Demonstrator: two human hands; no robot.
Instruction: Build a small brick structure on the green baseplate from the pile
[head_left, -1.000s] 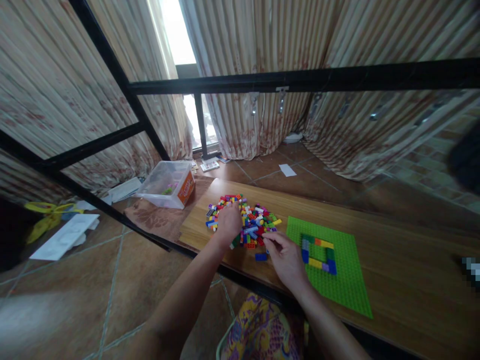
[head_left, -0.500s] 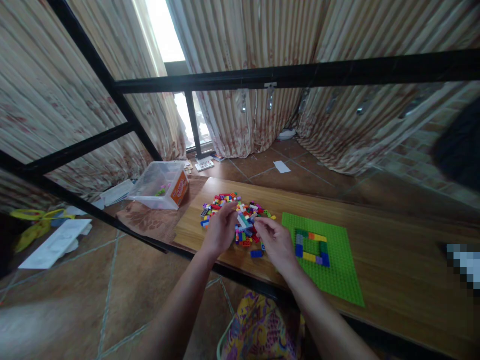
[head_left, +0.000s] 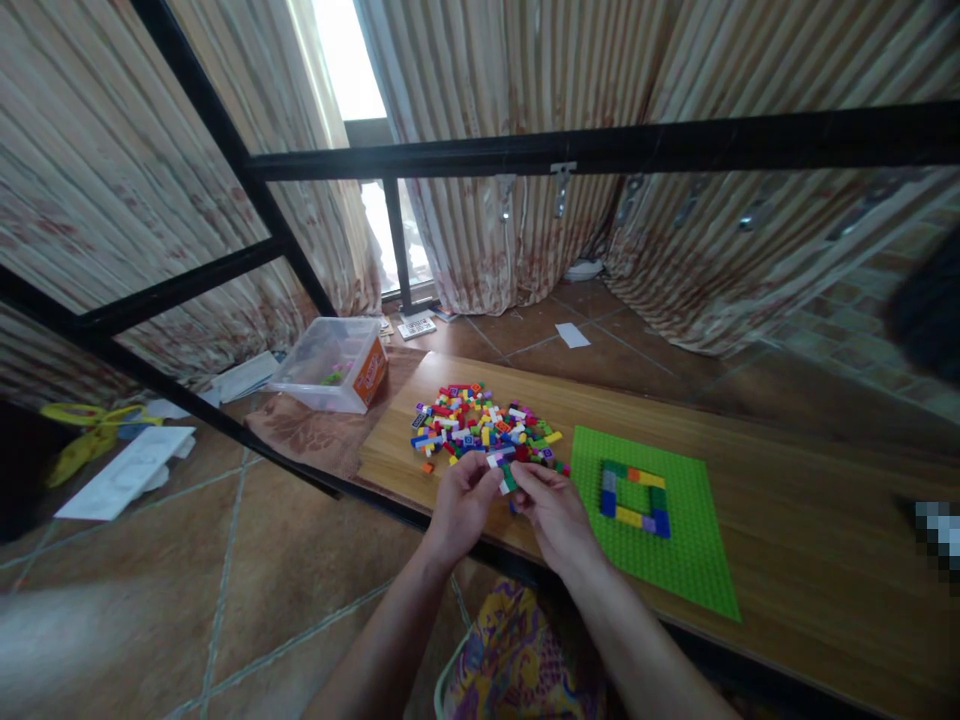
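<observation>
My left hand (head_left: 463,502) and my right hand (head_left: 553,505) meet just in front of a pile of loose toy bricks (head_left: 484,425). Pinched between their fingertips is a small cluster of toy bricks (head_left: 508,480), with white and green parts showing. The fingers hide some of it, and I cannot tell whether all its pieces are joined. To the right of my right hand lies a green baseplate (head_left: 694,560). On it stands a square ring of toy bricks (head_left: 628,518) in yellow, blue, green, orange, grey and lavender, with an open middle.
The wooden tabletop (head_left: 810,560) runs off to the right. Beyond its left end stands a clear plastic bin (head_left: 322,375) with an orange label. A black metal rail (head_left: 450,160) crosses ahead, with curtains (head_left: 510,80) behind it. A loose orange brick (head_left: 427,467) lies left of my hands.
Both hands have drawn back from over the pile toward me and come closer together. White and green bricks now show at the fingertips, where light-blue and white ones showed between the hands. The view has shifted slightly.
</observation>
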